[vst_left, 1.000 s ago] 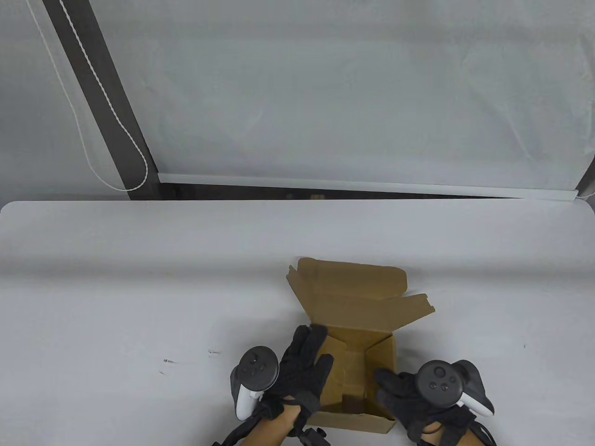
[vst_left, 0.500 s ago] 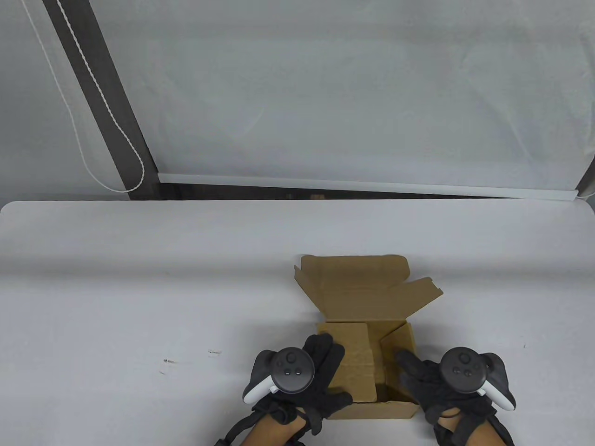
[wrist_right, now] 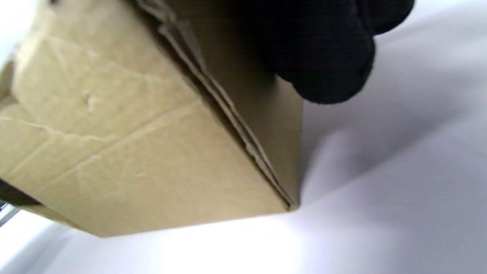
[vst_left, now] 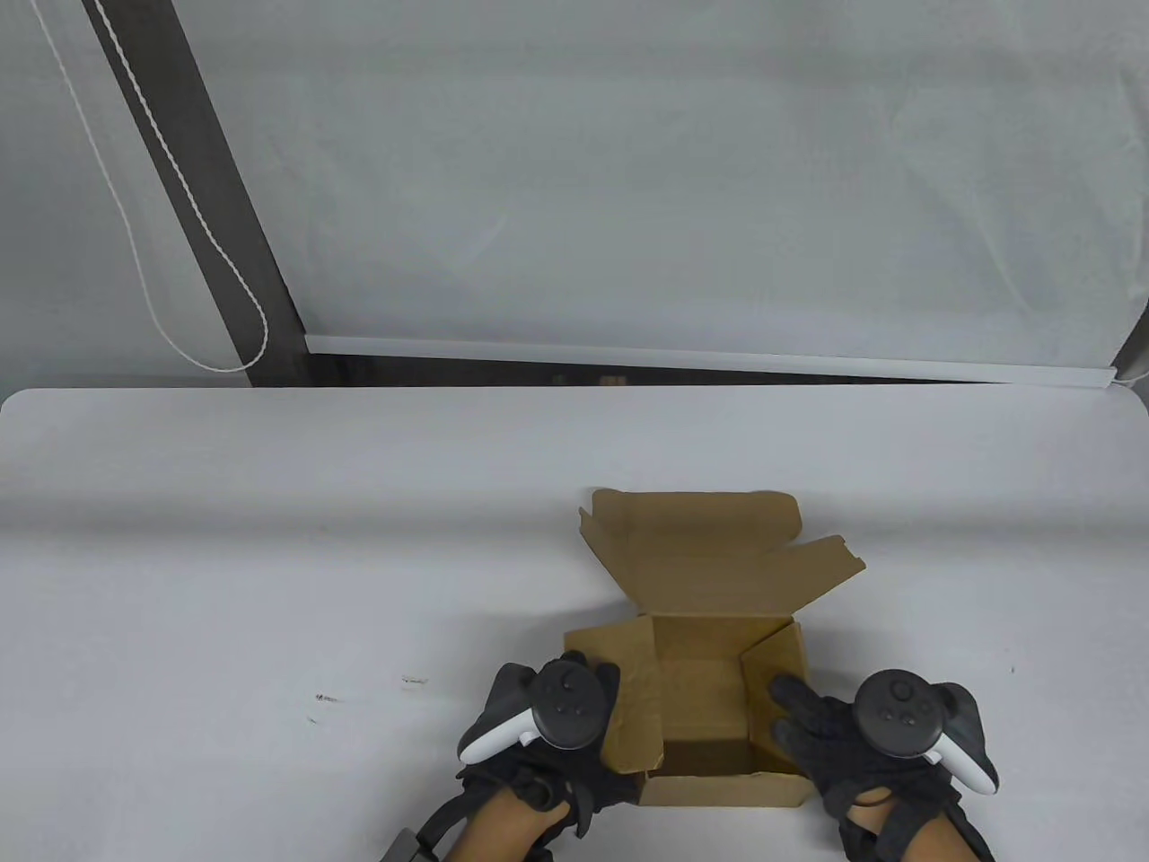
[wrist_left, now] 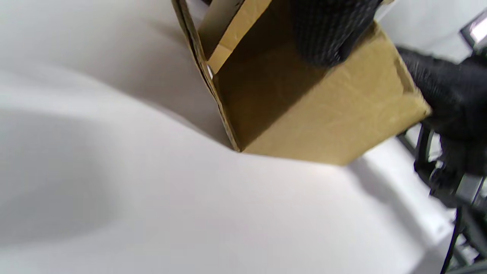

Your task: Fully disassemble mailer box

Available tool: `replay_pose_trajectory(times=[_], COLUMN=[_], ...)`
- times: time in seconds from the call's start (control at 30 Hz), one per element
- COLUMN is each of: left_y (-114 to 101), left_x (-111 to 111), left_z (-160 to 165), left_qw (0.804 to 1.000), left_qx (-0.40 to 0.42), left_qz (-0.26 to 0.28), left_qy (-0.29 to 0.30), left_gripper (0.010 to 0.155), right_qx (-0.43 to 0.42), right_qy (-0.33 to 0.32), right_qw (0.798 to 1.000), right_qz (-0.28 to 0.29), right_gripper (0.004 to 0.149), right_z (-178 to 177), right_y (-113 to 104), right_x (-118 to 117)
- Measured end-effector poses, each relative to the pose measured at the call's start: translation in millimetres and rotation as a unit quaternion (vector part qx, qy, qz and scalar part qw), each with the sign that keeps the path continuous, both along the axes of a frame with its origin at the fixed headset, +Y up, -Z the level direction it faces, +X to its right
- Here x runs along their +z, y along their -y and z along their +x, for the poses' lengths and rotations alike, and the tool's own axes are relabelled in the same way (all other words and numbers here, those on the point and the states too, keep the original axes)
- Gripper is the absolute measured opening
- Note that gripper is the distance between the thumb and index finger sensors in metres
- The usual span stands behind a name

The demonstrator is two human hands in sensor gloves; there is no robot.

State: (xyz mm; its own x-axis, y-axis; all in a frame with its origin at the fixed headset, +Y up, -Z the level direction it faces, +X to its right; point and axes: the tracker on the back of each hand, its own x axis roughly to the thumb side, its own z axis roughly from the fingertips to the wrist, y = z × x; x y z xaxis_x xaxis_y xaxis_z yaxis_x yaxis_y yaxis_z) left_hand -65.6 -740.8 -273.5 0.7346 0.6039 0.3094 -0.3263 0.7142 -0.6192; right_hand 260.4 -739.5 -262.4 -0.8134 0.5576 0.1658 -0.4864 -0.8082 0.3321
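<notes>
The brown cardboard mailer box [vst_left: 705, 718] stands open near the table's front edge, its lid [vst_left: 691, 539] folded back and away from me. My left hand [vst_left: 600, 675] grips the left side flap [vst_left: 628, 691], which leans outward to the left, out of the box. In the left wrist view its fingers [wrist_left: 327, 34] lie on the cardboard [wrist_left: 327, 114]. My right hand [vst_left: 794, 709] holds the right wall, fingers reaching over its top edge. In the right wrist view a gloved fingertip [wrist_right: 323, 57] presses the wall's outside [wrist_right: 133, 152].
The white table [vst_left: 269, 584] stretches wide to the left and behind the box. A few small dark marks [vst_left: 323, 699] lie left of my left hand. A dark post and a hanging blind cord [vst_left: 224, 269] stand beyond the table's far edge.
The box has slid a little to the right. My left hand has pulled the left inner flap up out of the box and swung it outward. My right hand stays on the right wall.
</notes>
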Motion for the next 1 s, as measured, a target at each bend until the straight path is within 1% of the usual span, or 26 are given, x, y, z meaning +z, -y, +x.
replay_pose_trajectory(times=[0.07,0.13,0.2,0.23,0.27,0.3,0.33,0.37,0.4,0.47,0.5,0.57,0.6,0.63,0.67,0.7,0.73,0.77,0.8,0.83,0.9,0.93,0.97,1.0], left_y=[-2,-5,-9,-8,-5,-3,1,4,6,4,3,0,-4,-8,-16,-22,-31,-39,-44,-49,-49,-46,-42,-34], left_x=[-4,-9,-13,-15,-17,-18,-18,-18,-18,-15,-12,-8,-6,-3,0,2,4,6,6,6,5,4,3,2], left_z=[-10,-23,-38,-44,-52,-56,-60,-65,-70,-82,-88,-94,-95,-95,-95,-94,-90,-84,-79,-69,-50,-40,-33,-25], left_qw=[0.998,0.992,0.974,0.962,0.943,0.927,0.904,0.890,0.881,0.857,0.837,0.801,0.789,0.786,0.791,0.801,0.818,0.830,0.839,0.861,0.892,0.909,0.920,0.931], left_qx=[0.052,0.124,0.210,0.250,0.303,0.339,0.379,0.396,0.399,0.400,0.407,0.442,0.451,0.448,0.424,0.403,0.364,0.342,0.328,0.298,0.244,0.214,0.198,0.194], left_qz=[-0.005,-0.003,0.005,0.009,0.009,0.008,0.001,0.001,0.012,0.053,0.073,0.090,0.104,0.120,0.161,0.190,0.241,0.287,0.312,0.331,0.342,0.334,0.319,0.290], left_qy=[-0.017,-0.037,-0.081,-0.107,-0.140,-0.163,-0.198,-0.226,-0.253,-0.321,-0.359,-0.394,-0.405,-0.409,-0.410,-0.400,-0.374,-0.333,-0.302,-0.246,-0.166,-0.129,-0.114,-0.107], left_gripper=[0.099,0.098,0.094,0.088,0.081,0.075,0.072,0.073,0.074,0.074,0.071,0.071,0.072,0.074,0.073,0.072,0.071,0.067,0.063,0.060,0.058,0.058,0.058,0.060], right_qx=[0.004,0.005,0.012,0.015,0.018,0.022,0.030,0.036,0.041,0.046,0.044,0.041,0.040,0.036,0.028,0.024,0.020,0.015,0.012,0.007,0.002,0.002,0.002,0.000], right_qy=[0.000,0.001,0.002,0.003,0.006,0.008,0.014,0.018,0.024,0.028,0.032,0.034,0.032,0.030,0.030,0.028,0.025,0.022,0.021,0.018,0.017,0.017,0.016,0.012], right_qw=[1.000,1.000,1.000,1.000,1.000,1.000,0.999,0.999,0.999,0.998,0.998,0.999,0.999,0.999,0.999,0.999,0.999,1.000,1.000,1.000,1.000,1.000,1.000,1.000], right_qz=[0.000,-0.002,-0.002,-0.001,0.001,0.002,0.001,-0.002,-0.005,-0.014,-0.015,-0.006,-0.006,-0.006,-0.003,-0.001,0.002,0.004,0.007,0.012,0.016,0.018,0.020,0.020], right_gripper=[0.059,0.057,0.056,0.056,0.056,0.056,0.056,0.056,0.056,0.057,0.058,0.059,0.060,0.060,0.061,0.062,0.063,0.065,0.067,0.068,0.070,0.070,0.070,0.071], right_z=[1,1,1,0,-1,-1,0,1,3,7,8,8,8,7,6,5,4,2,2,0,-2,-2,-2,-2], right_y=[0,0,-1,-1,-1,-2,-2,-3,-3,-3,-2,-2,-2,-2,-1,-1,0,0,0,1,3,3,3,3], right_x=[0,0,-1,-1,-1,-1,-1,0,0,0,0,0,0,-1,0,-1,-1,0,0,0,1,1,1,1])
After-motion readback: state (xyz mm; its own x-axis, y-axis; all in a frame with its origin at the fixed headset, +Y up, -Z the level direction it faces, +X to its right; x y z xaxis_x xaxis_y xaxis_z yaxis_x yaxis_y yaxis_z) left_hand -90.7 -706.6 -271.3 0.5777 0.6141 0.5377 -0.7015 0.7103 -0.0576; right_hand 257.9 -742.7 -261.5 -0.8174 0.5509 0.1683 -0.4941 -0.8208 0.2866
